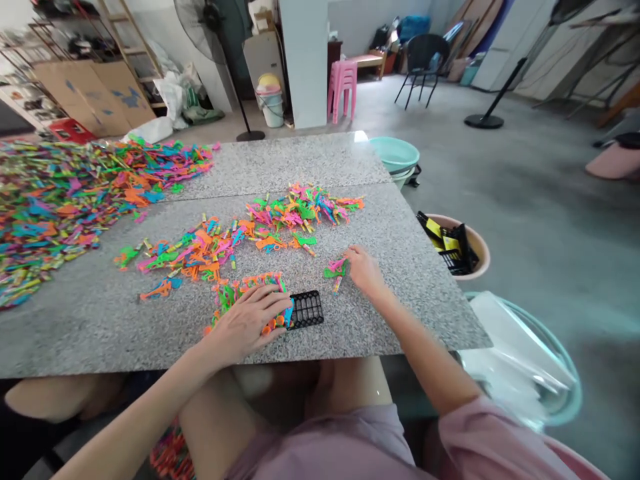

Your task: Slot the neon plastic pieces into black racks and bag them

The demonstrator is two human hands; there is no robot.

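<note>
A black plastic grid tray (307, 309) lies near the table's front edge, its left part filled with upright green, pink and orange plastic pieces (227, 295). Across these pieces rests my left hand (253, 315), fingers stretched out and thumb apart, hiding part of the tray. A blue piece (289, 312) shows by its fingertips. To the right of the tray, my right hand (364, 270) has its fingers bent together at a small pink plastic piece (337, 265). Beside that are a green piece (330, 273) and a small pale tube (337, 284) on the tabletop.
Loose coloured pieces lie in a middle pile (305, 208), a nearer pile (200, 250) and a large heap (55, 207) at left. Right of the granite table (400, 287) stand a turquoise basin (395, 153), a pink tub (480, 250) with black trays, and a plastic-filled basin (573, 373).
</note>
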